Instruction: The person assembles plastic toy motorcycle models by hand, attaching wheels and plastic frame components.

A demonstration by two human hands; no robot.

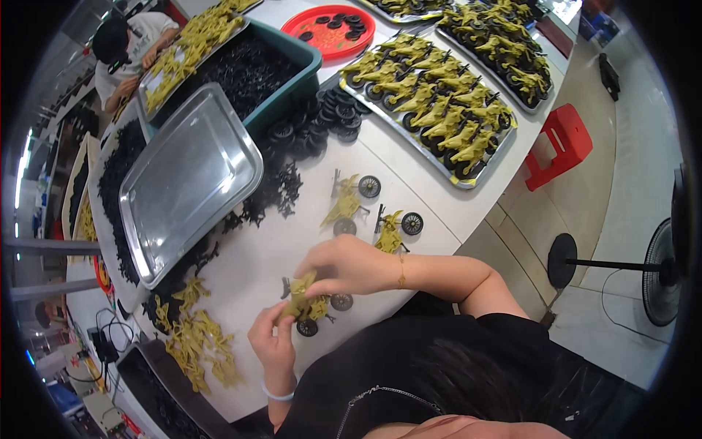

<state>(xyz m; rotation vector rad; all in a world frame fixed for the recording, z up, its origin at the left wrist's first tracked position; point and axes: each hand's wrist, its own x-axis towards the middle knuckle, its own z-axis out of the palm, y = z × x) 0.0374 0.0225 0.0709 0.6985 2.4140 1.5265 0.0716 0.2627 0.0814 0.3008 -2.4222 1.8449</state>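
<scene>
My left hand and my right hand meet over the table's near edge, closed on a yellow plastic toy motorcycle body. My fingers hide part of it. Just beneath lies another yellow toy piece, with a black spoked wheel and a second wheel beside it. Farther away on the white table, a yellow motorcycle frame lies with wheels next to it. To its right is a yellow frame with a black fork part, near a loose wheel.
Left of my hands lie a pile of yellow bodies and an empty metal tray. Beyond are black wheels, a green bin, a red basin and a tray of assembled toys. A person works far left.
</scene>
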